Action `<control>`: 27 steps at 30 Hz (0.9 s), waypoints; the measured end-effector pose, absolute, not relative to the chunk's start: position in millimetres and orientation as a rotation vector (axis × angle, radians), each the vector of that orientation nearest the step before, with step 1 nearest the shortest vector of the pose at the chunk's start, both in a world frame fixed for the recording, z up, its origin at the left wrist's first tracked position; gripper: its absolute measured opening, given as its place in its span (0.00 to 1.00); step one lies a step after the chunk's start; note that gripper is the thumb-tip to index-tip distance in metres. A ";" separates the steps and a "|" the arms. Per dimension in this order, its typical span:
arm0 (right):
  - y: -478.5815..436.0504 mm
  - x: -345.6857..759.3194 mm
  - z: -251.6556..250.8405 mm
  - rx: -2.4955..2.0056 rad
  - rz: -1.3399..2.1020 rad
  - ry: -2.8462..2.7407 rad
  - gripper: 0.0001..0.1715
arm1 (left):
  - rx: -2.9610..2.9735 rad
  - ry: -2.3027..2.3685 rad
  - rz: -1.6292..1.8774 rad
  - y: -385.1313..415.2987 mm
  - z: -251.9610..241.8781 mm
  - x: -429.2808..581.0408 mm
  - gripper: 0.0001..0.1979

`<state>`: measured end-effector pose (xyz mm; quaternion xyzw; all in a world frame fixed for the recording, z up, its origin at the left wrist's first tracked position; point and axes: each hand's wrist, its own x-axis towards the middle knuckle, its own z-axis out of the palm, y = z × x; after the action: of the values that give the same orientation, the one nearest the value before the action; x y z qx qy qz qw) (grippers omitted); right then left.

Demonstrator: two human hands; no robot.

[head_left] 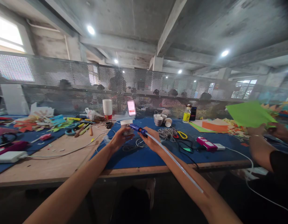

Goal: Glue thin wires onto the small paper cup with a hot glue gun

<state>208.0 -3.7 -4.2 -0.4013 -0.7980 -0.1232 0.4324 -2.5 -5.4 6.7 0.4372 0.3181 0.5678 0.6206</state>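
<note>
A white paper cup (126, 123) is held over the blue mat by my left hand (120, 139), whose fingers wrap its side. In my right hand (150, 140) I grip a blue hot glue gun (138, 128), its front end pointing left at the cup. Whether the nozzle touches the cup I cannot make out. A long clear glue stick (175, 162) sticks out of the gun's rear and runs back above my right forearm. Beyond my right hand stand several small white cups (159, 120), one lying on its side, near a bundle of grey cord (167, 134).
Yellow-handled scissors (182, 134), a magenta device (206, 144) and a yellow bottle (187, 114) are to the right. A co-worker's hands there hold green paper (251, 114). Stacked paper cups (107, 107), tools and paper scraps (50, 121) lie left. A perforated screen (144, 82) rises behind.
</note>
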 end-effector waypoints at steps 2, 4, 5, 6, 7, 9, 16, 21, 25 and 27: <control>-4.6 208.3 -3.6 -0.993 -0.296 -1.990 0.12 | 1.007 0.727 1.313 -5.4 6.5 -2.9 0.17; -5.5 208.4 -2.8 -0.983 -0.283 -1.996 0.12 | 1.016 0.717 1.313 -5.4 6.2 -3.5 0.18; -5.9 208.4 -2.4 -0.981 -0.281 -1.997 0.12 | 1.020 0.713 1.311 -5.3 6.0 -3.7 0.18; -6.1 208.3 -2.1 -0.982 -0.280 -1.999 0.12 | 1.021 0.711 1.312 -5.2 5.8 -3.9 0.18; -6.2 208.2 -1.9 -0.986 -0.280 -2.000 0.12 | 1.019 0.709 1.315 -5.0 5.6 -4.0 0.18; -6.1 207.9 -1.7 -0.998 -0.281 -2.004 0.12 | 1.015 0.707 1.321 -4.5 5.4 -3.9 0.18; -5.5 208.5 -3.5 -0.997 -0.288 -1.997 0.12 | 1.025 0.694 1.310 -4.6 6.8 -2.8 0.18; -5.1 208.8 -3.6 -1.000 -0.298 -1.991 0.12 | 1.015 0.703 1.306 -5.2 7.2 -2.8 0.18; -5.6 208.9 -2.8 -0.999 -0.300 -1.996 0.13 | 1.023 0.699 1.308 -6.2 7.2 -3.0 0.18; -5.9 209.1 -2.9 -0.987 -0.295 -1.996 0.13 | 1.022 0.704 1.314 -6.3 7.0 -2.8 0.18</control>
<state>209.1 -5.9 -2.9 -0.3961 -0.8010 -0.1186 0.4330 -2.8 -6.3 7.0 0.4441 0.3059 0.5710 0.6190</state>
